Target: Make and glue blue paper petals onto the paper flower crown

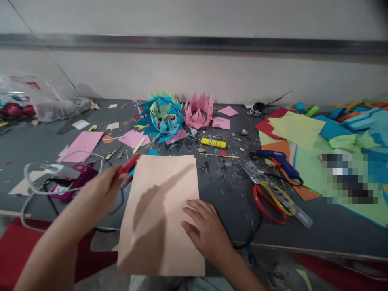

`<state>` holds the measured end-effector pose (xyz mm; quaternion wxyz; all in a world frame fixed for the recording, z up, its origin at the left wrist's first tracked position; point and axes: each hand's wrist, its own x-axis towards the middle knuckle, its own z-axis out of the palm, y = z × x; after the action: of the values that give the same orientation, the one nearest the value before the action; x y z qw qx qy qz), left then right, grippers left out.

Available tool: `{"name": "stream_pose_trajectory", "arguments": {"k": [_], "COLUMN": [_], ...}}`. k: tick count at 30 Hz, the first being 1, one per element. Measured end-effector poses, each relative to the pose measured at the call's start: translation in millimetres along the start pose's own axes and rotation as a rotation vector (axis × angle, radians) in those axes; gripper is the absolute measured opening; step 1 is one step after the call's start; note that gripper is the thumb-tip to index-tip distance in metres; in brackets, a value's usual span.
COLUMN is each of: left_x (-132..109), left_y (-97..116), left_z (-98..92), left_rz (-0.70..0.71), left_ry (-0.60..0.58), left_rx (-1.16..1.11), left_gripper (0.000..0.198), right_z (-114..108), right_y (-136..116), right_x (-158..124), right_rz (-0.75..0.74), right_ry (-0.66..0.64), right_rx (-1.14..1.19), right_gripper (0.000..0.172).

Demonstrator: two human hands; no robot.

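Observation:
A sheet or thin stack of peach paper (178,182) lies before me, its near end reaching past the table's front edge. My left hand (104,188) is raised over the paper's left side, its fingers closed around a slim red stick-shaped tool (130,162). Blur hides whether that is a pen or a cutter. On the paper's right edge rests my right hand (206,226), fingers spread and holding nothing. Shadows of the left hand and the tool fall across the sheet.
Folded paper rings (163,117) stand at the back beside a pink one (198,111). A yellow glue stick (214,142), red-handled scissors (269,206), a clear ruler (300,216) and a blue glue gun (281,161) lie rightward. Left sit a purple device (74,180) and cables.

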<state>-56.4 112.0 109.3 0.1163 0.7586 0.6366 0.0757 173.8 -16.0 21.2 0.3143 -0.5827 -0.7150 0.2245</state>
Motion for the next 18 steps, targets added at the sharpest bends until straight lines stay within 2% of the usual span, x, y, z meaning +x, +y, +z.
{"name": "stream_pose_trajectory", "arguments": {"k": [2,4,6,7,10,11,13,16,18], "left_x": [-20.7,-41.3,-56.7,-61.0,-57.7,-51.6,-33.7,-0.1,20.4], "left_y": [14.1,36.0,61.6,74.0,100.9,105.1,106.3,95.6,85.7], "left_z": [17.9,36.2,47.9,50.5,50.7,50.5,53.3,68.1,82.1], "left_rz": [0.083,0.155,0.252,0.282,0.383,0.422,0.512,0.597,0.591], "left_ry": [-0.165,-0.344,-0.509,-0.54,-0.702,-0.717,-0.623,-0.265,-0.104], "left_rx": [-0.351,-0.557,-0.649,-0.685,-0.701,-0.664,-0.547,-0.287,-0.159], "left_gripper": [0.036,0.034,0.03,0.03,0.027,0.027,0.028,0.027,0.027], "right_z": [-2.3,-5.0,-7.6,-9.1,-17.3,-22.5,-37.7,-68.2,-85.4], "right_y": [-2.4,-7.0,-11.9,-13.6,-11.0,-6.7,6.9,33.4,48.7], "right_x": [-2.4,-4.8,-6.8,-8.0,-14.6,-18.1,-26.3,-37.6,-42.6], "right_rz": [0.011,0.061,0.143,0.179,0.23,0.236,0.26,0.336,0.287], "right_ry": [0.048,0.069,0.091,0.122,0.308,0.39,0.544,0.648,0.509], "right_rx": [0.144,0.333,0.535,0.621,0.741,0.724,0.606,0.22,-0.104], "right_gripper": [0.035,0.043,0.04,0.035,0.027,0.026,0.024,0.027,0.034]}}
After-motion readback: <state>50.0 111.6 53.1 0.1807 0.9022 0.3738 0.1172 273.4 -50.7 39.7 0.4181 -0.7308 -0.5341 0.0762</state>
